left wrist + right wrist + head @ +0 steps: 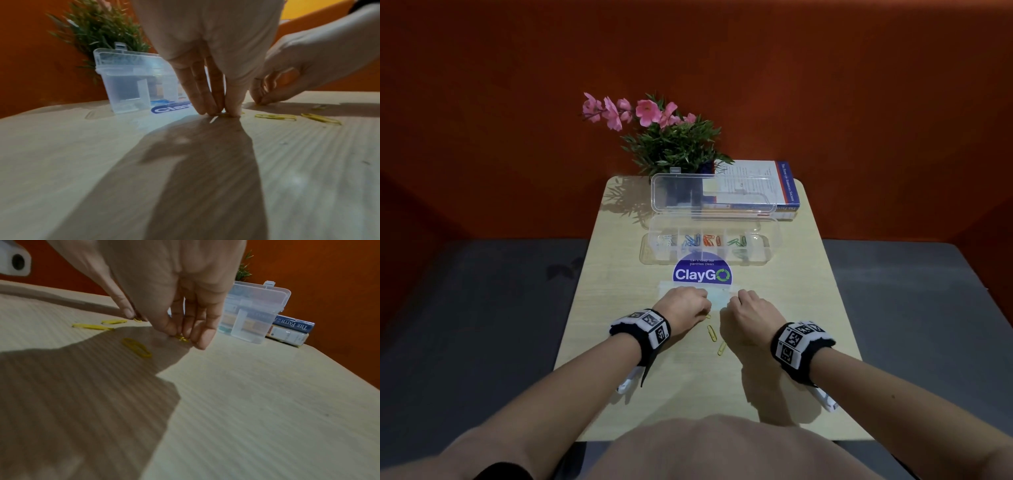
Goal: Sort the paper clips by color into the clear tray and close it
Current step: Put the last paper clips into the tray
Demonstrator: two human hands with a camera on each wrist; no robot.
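The clear tray (770, 246) stands open at the back of the table, lid (722, 192) upright, with white, blue, orange and green clips in separate compartments. Several yellow paper clips lie near the table's middle, two loose ones (711, 333) (722, 348) between my wrists. My left hand (221, 112) pinches a yellow clip (226, 114) against the tabletop. My right hand (183, 337) pinches another yellow clip (182, 338) on the table. A loose clip (136, 348) lies just behind the right hand's fingers. Both hands sit side by side, well in front of the tray.
A blue ClayGo sticker (702, 274) lies between the hands and the tray, and a flat clear plastic piece (717, 294) under the fingertips. A potted plant with pink flowers (671, 137) and stacked books (784, 192) stand behind the tray. The small table (619, 377) drops off left and right.
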